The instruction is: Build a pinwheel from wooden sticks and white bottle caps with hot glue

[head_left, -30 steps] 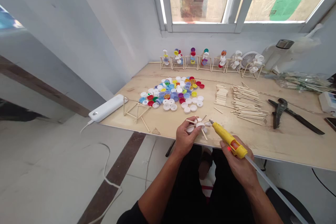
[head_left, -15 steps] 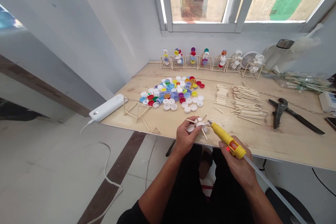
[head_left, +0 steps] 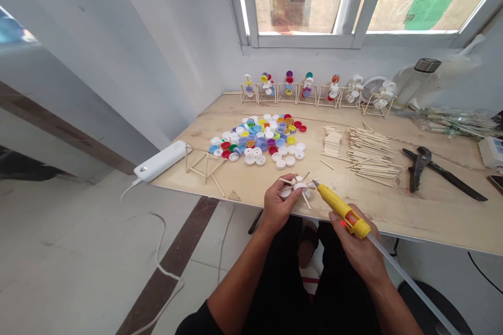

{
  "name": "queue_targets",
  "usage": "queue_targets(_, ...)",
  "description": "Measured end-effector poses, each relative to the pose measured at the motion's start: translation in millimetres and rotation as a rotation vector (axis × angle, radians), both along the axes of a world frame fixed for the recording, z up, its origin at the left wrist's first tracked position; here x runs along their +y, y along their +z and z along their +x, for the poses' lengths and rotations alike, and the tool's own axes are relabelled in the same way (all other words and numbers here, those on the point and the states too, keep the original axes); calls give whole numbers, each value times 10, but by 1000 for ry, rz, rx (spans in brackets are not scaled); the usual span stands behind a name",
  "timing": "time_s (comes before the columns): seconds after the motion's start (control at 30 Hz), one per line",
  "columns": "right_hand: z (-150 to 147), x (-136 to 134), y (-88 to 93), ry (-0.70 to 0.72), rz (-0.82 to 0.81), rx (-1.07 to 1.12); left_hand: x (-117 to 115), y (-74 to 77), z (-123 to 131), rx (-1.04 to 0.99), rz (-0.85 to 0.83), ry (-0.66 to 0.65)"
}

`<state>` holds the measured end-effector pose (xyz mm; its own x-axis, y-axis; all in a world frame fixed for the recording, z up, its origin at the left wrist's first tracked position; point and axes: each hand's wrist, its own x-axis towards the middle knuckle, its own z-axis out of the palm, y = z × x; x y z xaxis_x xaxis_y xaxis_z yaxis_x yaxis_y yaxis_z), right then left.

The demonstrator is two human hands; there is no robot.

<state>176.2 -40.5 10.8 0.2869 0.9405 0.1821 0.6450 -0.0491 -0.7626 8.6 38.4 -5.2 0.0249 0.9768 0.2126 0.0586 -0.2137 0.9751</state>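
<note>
Near the table's front edge, my left hand (head_left: pixel 278 203) is closed on a small wheel of white bottle caps and wooden sticks (head_left: pixel 300 187). The sticks spread outward like spokes. My right hand (head_left: pixel 359 243) grips a yellow hot glue gun (head_left: pixel 341 209), and a long pale glue stick (head_left: pixel 408 280) trails from its rear. A red light glows on the gun near my fingers. The nozzle points left at the end of one spoke; whether it touches, I cannot tell.
Loose coloured bottle caps (head_left: pixel 259 138) lie beyond my hands. Cut sticks (head_left: pixel 371 154) and black-handled cutters (head_left: pixel 420 167) are on the right. Finished cap wheels on stick frames (head_left: pixel 288 89) line the wall. A stick frame (head_left: pixel 196 165) stands by a white power strip (head_left: pixel 161 162).
The glue gun in my right hand has shifted very slightly right, away from the wheel. My left hand and the wheel stay nearly still.
</note>
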Motion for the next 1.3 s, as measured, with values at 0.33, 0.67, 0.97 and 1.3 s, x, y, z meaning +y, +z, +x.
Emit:
queue_targets(0.33,-12,-1,28,-34,-51,-5,15,-38,-10,-6,15,-18)
queue_targets(0.67,-12,2,2,-17,-12,-30,6,-12,-8,-2,10,-15)
queue_targets(0.97,-12,7,13,-18,-17,-7,2,-5,-4,-4,1,-10)
queue_targets(1.3,-24,-12,20,-12,-20,0,1,-3,-8,0,6,-11)
